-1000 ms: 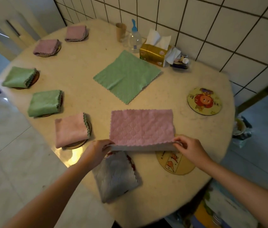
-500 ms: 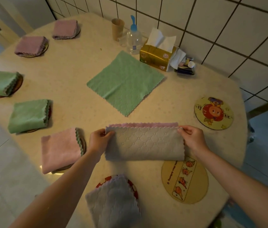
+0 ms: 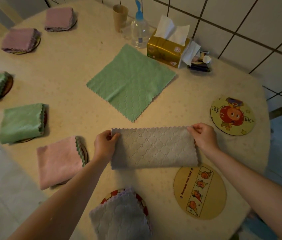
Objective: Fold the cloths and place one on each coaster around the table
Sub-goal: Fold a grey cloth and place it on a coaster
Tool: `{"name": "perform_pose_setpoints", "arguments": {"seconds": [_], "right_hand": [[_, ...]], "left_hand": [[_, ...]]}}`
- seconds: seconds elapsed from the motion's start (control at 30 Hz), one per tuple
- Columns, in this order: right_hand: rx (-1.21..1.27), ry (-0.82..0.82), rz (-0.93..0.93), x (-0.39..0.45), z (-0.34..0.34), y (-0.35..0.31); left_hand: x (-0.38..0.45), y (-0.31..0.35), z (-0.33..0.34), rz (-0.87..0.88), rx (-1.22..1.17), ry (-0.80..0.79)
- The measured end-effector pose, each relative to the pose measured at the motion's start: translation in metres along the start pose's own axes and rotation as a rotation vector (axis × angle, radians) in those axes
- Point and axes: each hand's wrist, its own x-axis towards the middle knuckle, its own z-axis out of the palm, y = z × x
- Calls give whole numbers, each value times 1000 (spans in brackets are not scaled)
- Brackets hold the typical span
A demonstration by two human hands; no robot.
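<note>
Between your two hands lies the gray cloth (image 3: pixel 154 148), folded in half on the table (image 3: pixel 67 66), your left hand (image 3: pixel 104 146) pinching its top left corner, your right hand (image 3: pixel 203 136) pinching its top right corner, just above the bare coaster (image 3: pixel 200 191).

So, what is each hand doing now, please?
Left hand: pinches the far left corner of the half-folded cloth.
Right hand: pinches its far right corner.

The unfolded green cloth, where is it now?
In the head view the unfolded green cloth lies flat mid-table, just in front of the tissue box.
</note>
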Motion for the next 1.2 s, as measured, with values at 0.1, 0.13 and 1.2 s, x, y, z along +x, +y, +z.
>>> {"name": "perform_pose_setpoints", "arguments": {"seconds": [0.1,0.13,1.2], "right_hand": [[-31,3,9,1,1,0],[-32,9,17,1,0,-2],[-1000,-439,-947,-93,-24,32]], "left_hand": [[-1,2,-1,29,55,19],[-4,5,-2,36,49,48],[-73,-46,-24,1027,1027,-367]]}}
